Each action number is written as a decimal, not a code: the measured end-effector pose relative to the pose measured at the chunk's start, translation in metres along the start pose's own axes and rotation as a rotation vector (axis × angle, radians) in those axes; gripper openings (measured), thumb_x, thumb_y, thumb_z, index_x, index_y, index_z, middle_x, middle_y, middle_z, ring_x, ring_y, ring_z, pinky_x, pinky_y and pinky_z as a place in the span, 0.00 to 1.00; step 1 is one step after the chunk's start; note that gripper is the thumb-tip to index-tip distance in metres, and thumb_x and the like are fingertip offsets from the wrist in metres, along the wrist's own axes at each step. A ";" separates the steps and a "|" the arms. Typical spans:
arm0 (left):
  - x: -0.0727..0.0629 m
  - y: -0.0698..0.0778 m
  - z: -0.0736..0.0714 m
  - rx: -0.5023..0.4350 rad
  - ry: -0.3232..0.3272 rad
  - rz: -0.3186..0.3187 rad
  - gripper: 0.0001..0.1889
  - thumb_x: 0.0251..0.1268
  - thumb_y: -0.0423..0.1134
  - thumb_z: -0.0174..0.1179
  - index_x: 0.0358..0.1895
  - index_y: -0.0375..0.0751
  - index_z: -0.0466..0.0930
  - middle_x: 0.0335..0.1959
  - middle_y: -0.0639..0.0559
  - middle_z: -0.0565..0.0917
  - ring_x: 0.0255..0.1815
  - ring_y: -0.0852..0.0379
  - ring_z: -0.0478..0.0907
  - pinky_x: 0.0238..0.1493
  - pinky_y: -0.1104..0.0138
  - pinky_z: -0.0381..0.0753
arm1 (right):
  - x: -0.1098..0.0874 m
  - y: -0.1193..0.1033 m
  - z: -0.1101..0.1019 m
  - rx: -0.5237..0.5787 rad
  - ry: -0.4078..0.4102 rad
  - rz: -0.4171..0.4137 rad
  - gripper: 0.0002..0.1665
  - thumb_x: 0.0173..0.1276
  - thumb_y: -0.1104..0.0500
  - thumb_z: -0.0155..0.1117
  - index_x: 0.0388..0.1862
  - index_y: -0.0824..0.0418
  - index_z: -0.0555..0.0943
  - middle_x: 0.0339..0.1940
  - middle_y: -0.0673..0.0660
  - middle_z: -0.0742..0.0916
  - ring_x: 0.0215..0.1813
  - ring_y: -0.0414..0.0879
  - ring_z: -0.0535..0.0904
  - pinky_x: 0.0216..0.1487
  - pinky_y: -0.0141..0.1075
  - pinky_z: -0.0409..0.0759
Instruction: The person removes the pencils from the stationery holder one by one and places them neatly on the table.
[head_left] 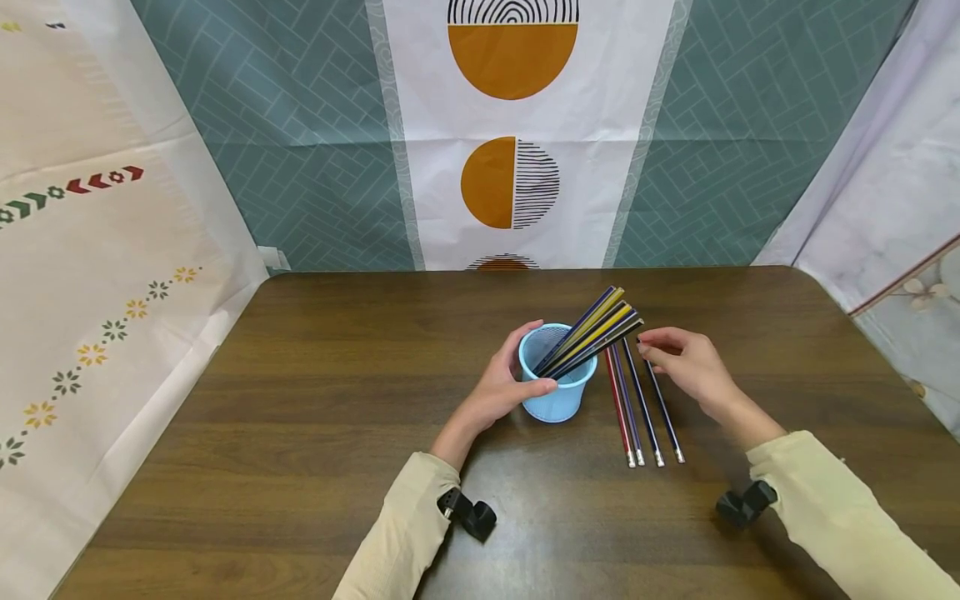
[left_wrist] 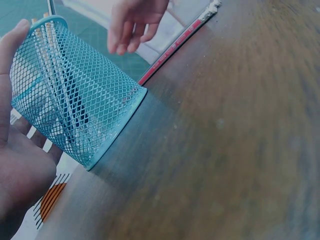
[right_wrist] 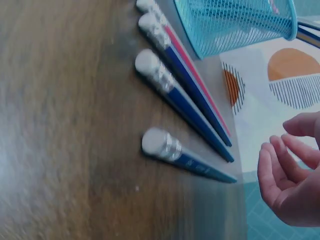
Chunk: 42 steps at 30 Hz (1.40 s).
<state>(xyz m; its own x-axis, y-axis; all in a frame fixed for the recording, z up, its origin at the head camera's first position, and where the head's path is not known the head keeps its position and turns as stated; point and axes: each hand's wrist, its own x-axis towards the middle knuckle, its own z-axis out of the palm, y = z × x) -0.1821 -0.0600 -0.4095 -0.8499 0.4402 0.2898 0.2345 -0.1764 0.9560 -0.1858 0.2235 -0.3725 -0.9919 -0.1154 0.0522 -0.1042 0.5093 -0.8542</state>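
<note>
My left hand (head_left: 501, 385) holds a light blue mesh pencil cup (head_left: 557, 406), thumb and fingers around its sides near the rim. Several pencils (head_left: 592, 333), yellow, blue and black, stand in it and lean to the right. On the table to the cup's right, several eraser-tipped pencils lie side by side, erasers toward me. A red pencil (head_left: 619, 408) is closest to the cup; a dark blue pencil (head_left: 664, 414) lies farthest right, apart from the rest. My right hand (head_left: 690, 367) hovers by that pencil's far end, fingers loosely bent. In the right wrist view, nothing shows between its thumb and fingertips.
The brown wooden table (head_left: 315, 417) extends around the cup and pencils. Behind its far edge hangs a teal and white patterned cloth (head_left: 315, 150). Light cloths (head_left: 150, 250) hang at both sides. A black wrist camera (head_left: 468, 512) sits on each sleeve.
</note>
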 end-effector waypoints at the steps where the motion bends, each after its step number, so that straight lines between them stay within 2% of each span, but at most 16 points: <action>1: 0.000 0.000 0.000 0.002 0.001 -0.002 0.43 0.57 0.34 0.69 0.73 0.37 0.54 0.64 0.35 0.67 0.63 0.44 0.66 0.63 0.57 0.65 | -0.001 -0.002 0.001 0.019 -0.004 -0.009 0.20 0.71 0.62 0.60 0.54 0.76 0.76 0.49 0.67 0.82 0.39 0.34 0.78 0.40 0.29 0.80; 7: 0.000 0.000 -0.001 0.018 0.008 -0.016 0.44 0.56 0.31 0.68 0.73 0.34 0.53 0.64 0.36 0.67 0.62 0.48 0.67 0.62 0.59 0.66 | -0.006 -0.011 0.006 0.158 -0.034 -0.087 0.18 0.67 0.64 0.65 0.51 0.76 0.78 0.40 0.46 0.85 0.39 0.33 0.80 0.41 0.28 0.79; 10: -0.001 0.001 -0.001 0.023 0.012 -0.021 0.43 0.56 0.29 0.67 0.74 0.34 0.53 0.64 0.36 0.67 0.62 0.47 0.67 0.62 0.56 0.66 | -0.008 -0.015 0.009 0.192 -0.039 -0.136 0.18 0.66 0.64 0.65 0.49 0.76 0.79 0.38 0.42 0.85 0.39 0.34 0.80 0.41 0.27 0.78; 16: 0.000 0.001 -0.001 0.017 0.018 -0.022 0.42 0.56 0.30 0.68 0.73 0.38 0.55 0.63 0.37 0.68 0.61 0.48 0.68 0.61 0.58 0.66 | -0.014 -0.025 0.013 0.189 -0.057 -0.223 0.13 0.65 0.65 0.67 0.45 0.73 0.81 0.37 0.46 0.87 0.41 0.38 0.80 0.42 0.26 0.75; 20: -0.001 0.000 -0.001 0.025 0.017 -0.013 0.43 0.55 0.33 0.70 0.73 0.38 0.56 0.63 0.39 0.69 0.61 0.50 0.68 0.60 0.61 0.67 | -0.016 -0.029 0.017 0.194 -0.073 -0.247 0.12 0.63 0.65 0.68 0.43 0.72 0.81 0.36 0.47 0.87 0.41 0.41 0.80 0.41 0.28 0.75; 25: -0.001 0.001 0.001 0.030 0.019 -0.006 0.43 0.54 0.35 0.71 0.73 0.41 0.57 0.63 0.40 0.69 0.60 0.52 0.68 0.60 0.63 0.67 | -0.019 -0.034 0.023 0.225 -0.070 -0.239 0.13 0.62 0.67 0.69 0.43 0.75 0.81 0.35 0.47 0.87 0.38 0.40 0.80 0.37 0.30 0.77; 30: -0.001 0.001 0.000 0.024 0.011 0.004 0.44 0.55 0.35 0.70 0.73 0.36 0.55 0.63 0.38 0.68 0.61 0.49 0.68 0.60 0.62 0.67 | -0.018 -0.036 0.028 0.247 -0.059 -0.230 0.14 0.62 0.68 0.69 0.44 0.77 0.81 0.35 0.45 0.87 0.37 0.39 0.82 0.38 0.30 0.78; 36: -0.001 0.001 0.000 0.022 0.009 0.015 0.47 0.55 0.41 0.72 0.73 0.34 0.53 0.63 0.37 0.68 0.61 0.50 0.68 0.60 0.62 0.67 | -0.016 -0.037 0.031 0.264 -0.022 -0.240 0.16 0.61 0.67 0.70 0.43 0.78 0.80 0.34 0.47 0.88 0.37 0.38 0.81 0.38 0.29 0.78; 42: -0.001 0.000 0.000 0.019 0.008 0.018 0.49 0.54 0.46 0.72 0.73 0.33 0.53 0.63 0.36 0.68 0.61 0.48 0.68 0.60 0.61 0.67 | -0.015 -0.038 0.034 0.216 0.000 -0.228 0.14 0.60 0.65 0.71 0.41 0.75 0.83 0.32 0.48 0.88 0.36 0.37 0.80 0.37 0.29 0.77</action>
<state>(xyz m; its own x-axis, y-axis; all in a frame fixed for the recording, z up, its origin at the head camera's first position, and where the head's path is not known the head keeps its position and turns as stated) -0.1808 -0.0606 -0.4096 -0.8491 0.4302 0.3064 0.2584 -0.1675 0.9514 -0.1642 0.1770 -0.3586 -0.9446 -0.2060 0.2554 -0.3067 0.2773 -0.9105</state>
